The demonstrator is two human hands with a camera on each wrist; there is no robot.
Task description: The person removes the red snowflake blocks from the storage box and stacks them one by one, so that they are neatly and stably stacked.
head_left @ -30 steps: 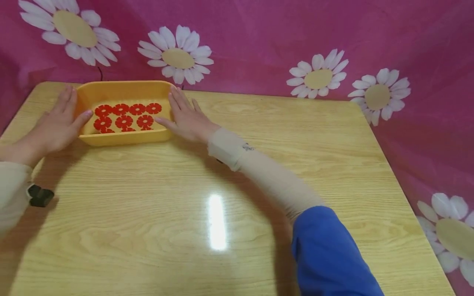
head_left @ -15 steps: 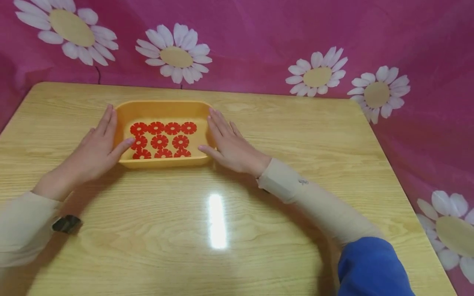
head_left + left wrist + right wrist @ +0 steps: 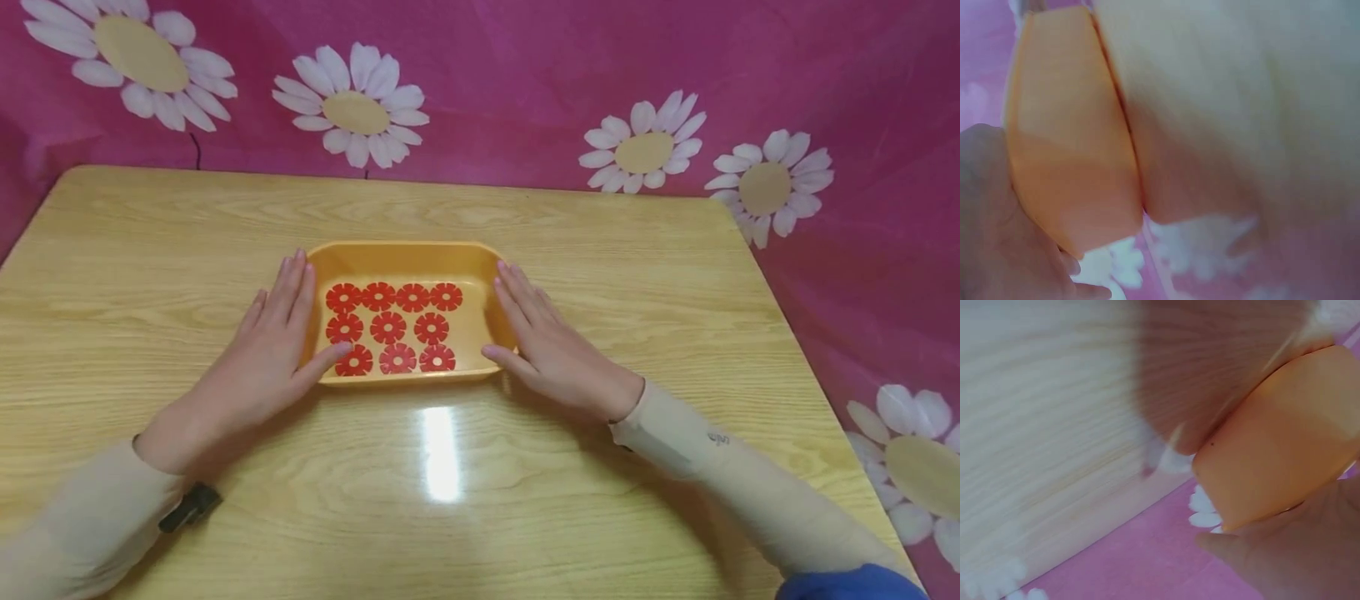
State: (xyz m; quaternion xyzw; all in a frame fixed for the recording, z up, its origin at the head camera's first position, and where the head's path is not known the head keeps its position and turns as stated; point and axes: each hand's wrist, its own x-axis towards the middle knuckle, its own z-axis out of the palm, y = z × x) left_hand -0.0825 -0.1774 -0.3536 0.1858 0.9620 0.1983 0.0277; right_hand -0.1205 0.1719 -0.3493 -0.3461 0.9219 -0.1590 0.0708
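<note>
In the head view, a yellow-orange plastic tray is at the middle of the wooden table between both hands. Several red, flower-shaped notched discs lie flat in rows on its bottom. My left hand rests along the tray's left end, fingers straight, its thumb over the near rim. At the opposite end, my right hand presses with straight fingers, its thumb also reaching over the rim. Both wrist views show the tray's outer wall, with the hand at its rim. Its underside is hidden.
The wooden table carries a bright light reflection in front of the tray. Behind and to the right hangs a magenta cloth with large white daisies. A dark device sits at the left cuff.
The tray has moved from the far left of the table toward the middle and nearer to me, both hands travelling with it. The discs keep their rows, and the nearest row now shows more fully.
</note>
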